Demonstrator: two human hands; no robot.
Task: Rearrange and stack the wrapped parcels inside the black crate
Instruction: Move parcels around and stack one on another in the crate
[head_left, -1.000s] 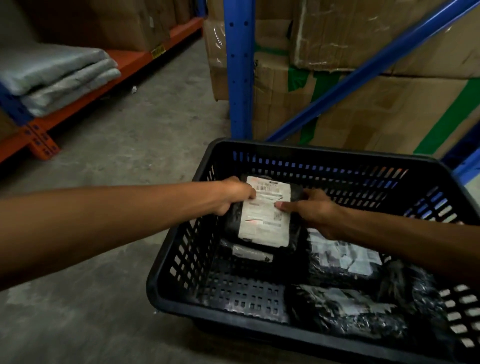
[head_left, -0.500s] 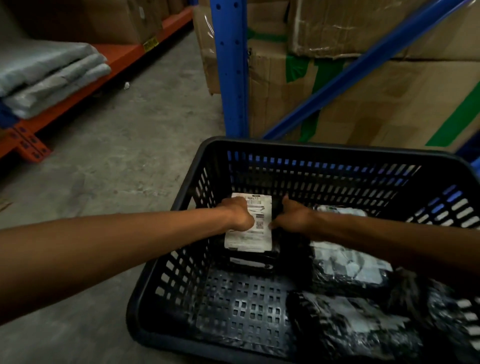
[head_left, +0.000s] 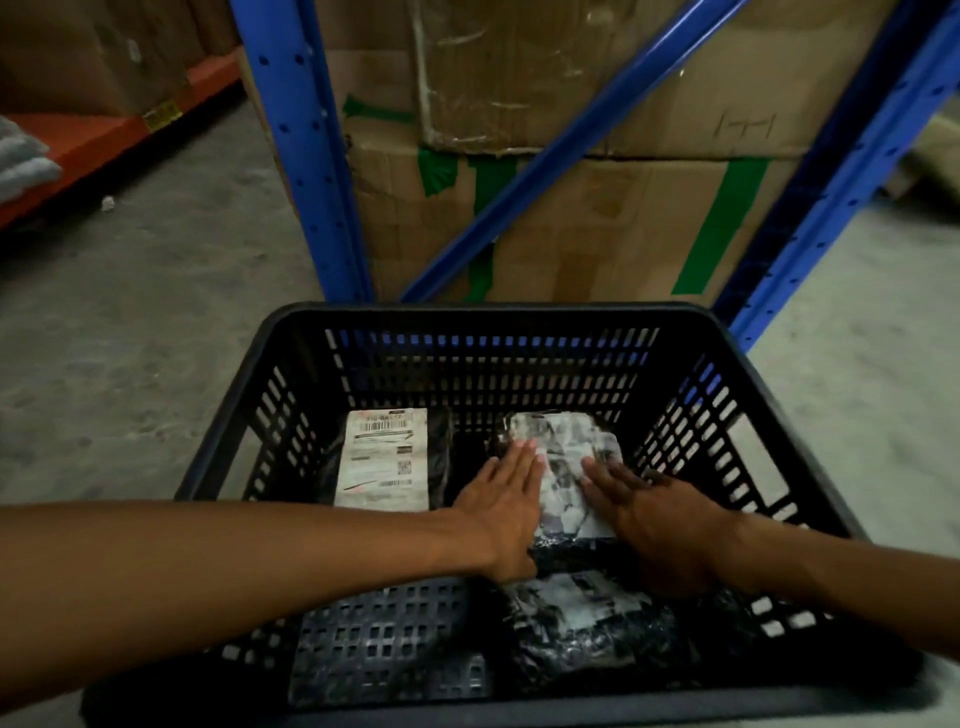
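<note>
The black crate (head_left: 488, 317) sits on the floor in front of me. A labelled parcel (head_left: 382, 457) in black wrap lies flat in its far left corner, label up, with no hand on it. To its right a shiny wrapped parcel (head_left: 563, 467) lies in the far middle. My left hand (head_left: 506, 501) rests flat on its left side, fingers together and stretched out. My right hand (head_left: 639, 512) lies flat on its right side, fingers spread. Another wrapped parcel (head_left: 582, 623) lies nearer me, partly under my wrists.
Blue rack uprights (head_left: 306, 156) and a diagonal brace stand just behind the crate, with taped cardboard boxes (head_left: 597, 223) behind them. An orange shelf beam (head_left: 104, 140) runs along the far left. Concrete floor (head_left: 130, 312) surrounds the crate. The crate's near left floor is bare.
Both hands let go of the labelled parcel, which now lies in the far left corner. They moved right onto the shiny parcel beside it. The view tilted down and nearer.
</note>
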